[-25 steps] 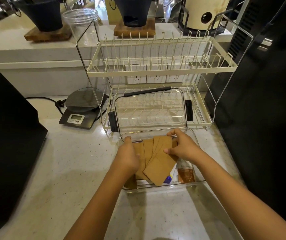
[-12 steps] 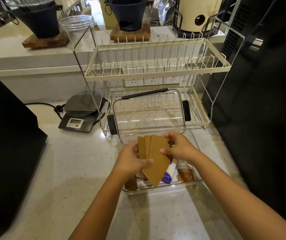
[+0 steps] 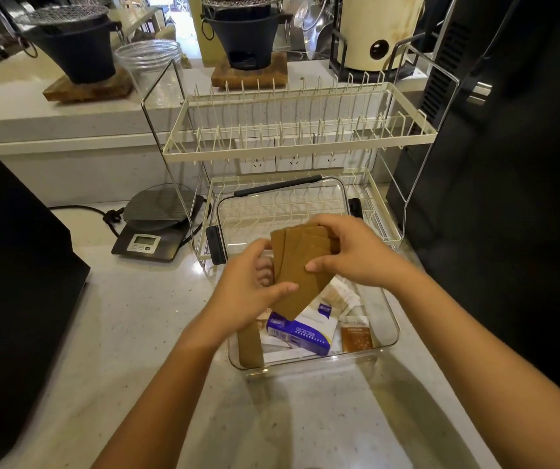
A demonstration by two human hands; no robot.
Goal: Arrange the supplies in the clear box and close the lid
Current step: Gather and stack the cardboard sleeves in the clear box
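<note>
Both the left hand [image 3: 250, 296] and right hand [image 3: 349, 250] gripped a fanned stack of brown cards [image 3: 300, 262] above the open clear box [image 3: 390, 336], its lid [image 3: 282, 211] propped behind against the rack [image 3: 299, 143].

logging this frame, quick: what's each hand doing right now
Left hand: closed on the lower edge of the brown envelopes.
Right hand: closed on the same envelopes' upper right edge, above the clear box.
</note>
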